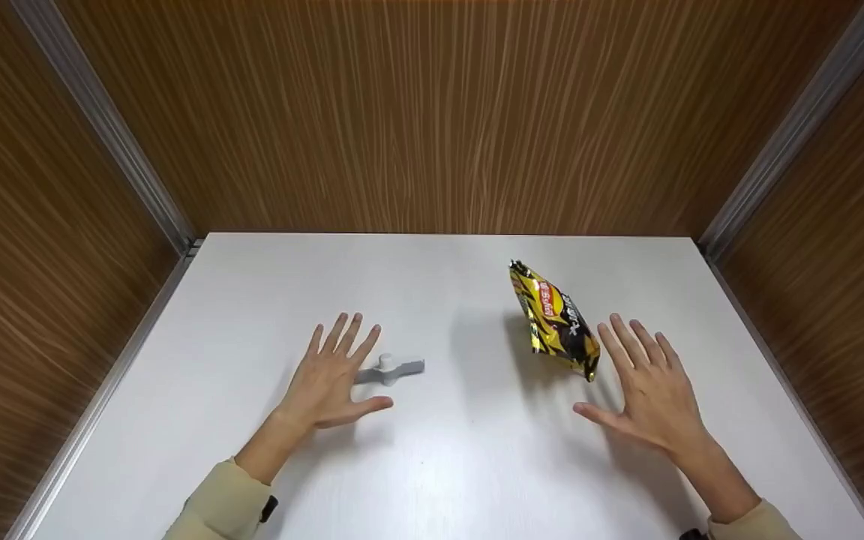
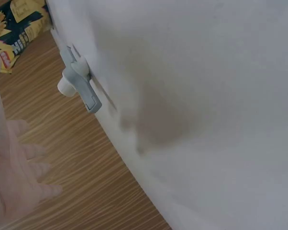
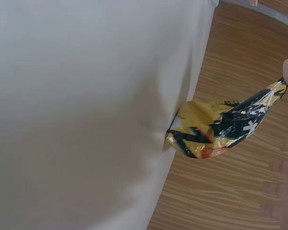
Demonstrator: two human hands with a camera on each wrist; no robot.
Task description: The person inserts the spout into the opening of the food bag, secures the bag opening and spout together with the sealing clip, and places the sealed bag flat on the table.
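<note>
A yellow and black snack bag (image 1: 554,319) stands tilted on the white table (image 1: 447,285), right of centre; it also shows in the right wrist view (image 3: 225,127) and at the corner of the left wrist view (image 2: 17,28). A grey clip with a white knob (image 1: 389,369) lies left of centre, seen again from the left wrist (image 2: 79,86). My left hand (image 1: 334,375) hovers flat with fingers spread just left of the clip, holding nothing. My right hand (image 1: 646,382) is spread open just right of the bag, its fingertips close to the bag's lower edge.
Wood-grain walls (image 1: 432,112) close the table in at the back and both sides, with metal corner strips (image 1: 102,120). The table's near edge is out of view below my sleeves (image 1: 222,506).
</note>
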